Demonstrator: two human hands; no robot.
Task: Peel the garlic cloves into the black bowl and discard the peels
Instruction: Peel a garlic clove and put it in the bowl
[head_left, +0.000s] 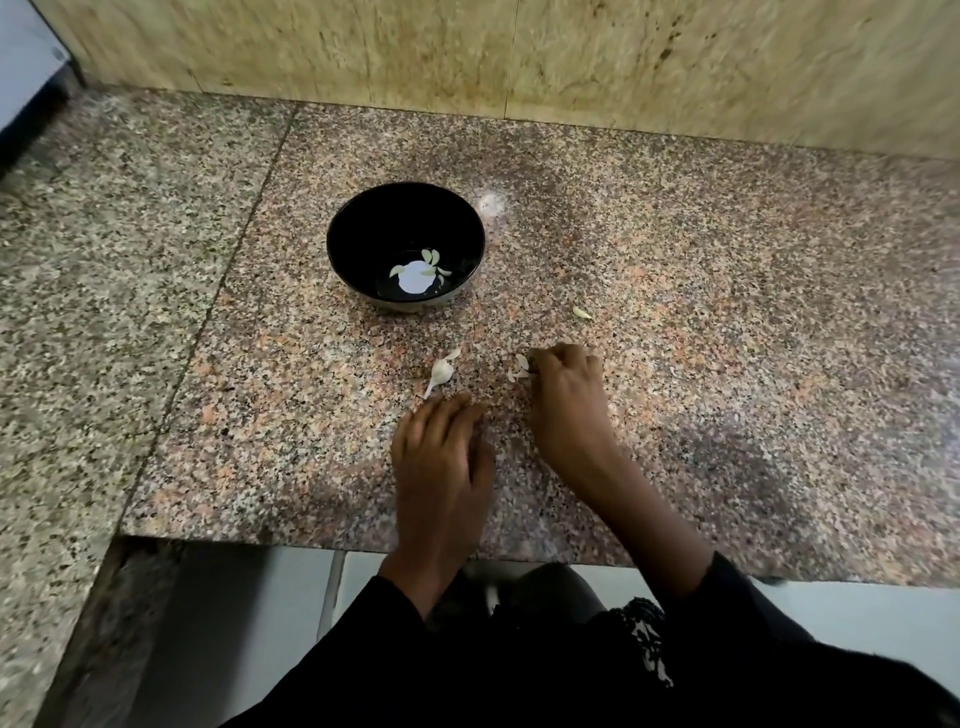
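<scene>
Plainly, the curled right hand (563, 384) pinched at peels (519, 368) mid-frame, its hold unclear; the left hand (441, 452) lay flat; those light scraps risked scattering toward the black bowl (405, 208).

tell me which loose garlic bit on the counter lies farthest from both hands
The small pale piece lying alone right of the black bowl. The others sit close to the left hand or right hand fingertips.

left hand (441, 462) flat with fingers straight, right hand (566, 395) further forward with fingers curled
</scene>
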